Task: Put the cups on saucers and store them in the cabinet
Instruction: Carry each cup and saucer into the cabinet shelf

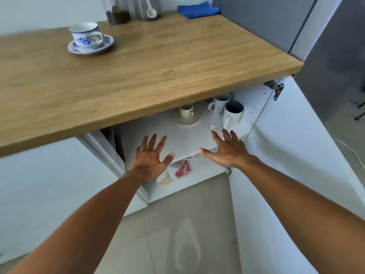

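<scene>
A blue-and-white cup [86,34] stands on its matching saucer [107,44] at the back left of the wooden countertop [158,66]. Below the counter the cabinet is open. On its upper shelf [183,139] a small white cup [186,110] sits on a pale saucer [187,120]. My left hand [151,158] and my right hand [227,150] hover over the shelf's front edge, fingers spread, holding nothing.
Two white mugs [233,112] stand at the shelf's right, with a paper packet [216,129] in front of them. A red-and-white wrapper [182,170] lies on the lower shelf. The cabinet door [296,155] hangs open to the right. Jars [118,15] and a blue cloth [198,9] line the counter's back.
</scene>
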{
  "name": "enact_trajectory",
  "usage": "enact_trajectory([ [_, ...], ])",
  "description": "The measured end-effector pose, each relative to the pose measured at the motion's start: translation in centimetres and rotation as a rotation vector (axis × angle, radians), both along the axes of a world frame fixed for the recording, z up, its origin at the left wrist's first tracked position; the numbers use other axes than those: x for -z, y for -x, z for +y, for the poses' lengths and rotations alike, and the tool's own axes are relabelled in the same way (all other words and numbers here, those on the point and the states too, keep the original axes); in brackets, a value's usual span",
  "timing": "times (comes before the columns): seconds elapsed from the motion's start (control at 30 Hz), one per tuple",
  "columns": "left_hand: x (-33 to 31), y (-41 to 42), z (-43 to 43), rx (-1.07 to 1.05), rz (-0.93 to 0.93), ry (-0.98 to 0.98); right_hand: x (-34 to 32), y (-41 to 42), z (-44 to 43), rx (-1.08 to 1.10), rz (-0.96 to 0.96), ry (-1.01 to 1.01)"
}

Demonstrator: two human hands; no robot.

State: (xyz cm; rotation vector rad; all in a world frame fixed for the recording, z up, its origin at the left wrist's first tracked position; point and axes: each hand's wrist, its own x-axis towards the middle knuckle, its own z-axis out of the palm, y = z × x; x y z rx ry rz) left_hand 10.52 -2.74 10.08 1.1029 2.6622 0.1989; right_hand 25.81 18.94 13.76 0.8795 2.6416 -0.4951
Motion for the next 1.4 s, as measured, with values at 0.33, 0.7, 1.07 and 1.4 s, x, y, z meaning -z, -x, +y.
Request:
enact_trajectory([
  [0.33, -11.0, -9.2, -5.8, 0.008, 0.028, -0.046, -9.7, -9.1, -5.2, -0.077, -0.056, -0.074],
  [0.7, -24.5, -11.7, -9.3, -0.078, 0.049, -0.179, -23.0, -11.5, -7.6, -0.139, 0.032, -0.105],
  [1.07, -30.7, -0.1, -11.1, -0.224, 0.032, -0.240, -31.5, 2.0, -6.4, -0.203, 0.067, -0.106],
  [1.4, -32.2, 13.5, -10.0, -0.277, 0.064, -0.222, -31.4, 17.4, -4.4, -0.269, 0.058, -0.080],
])
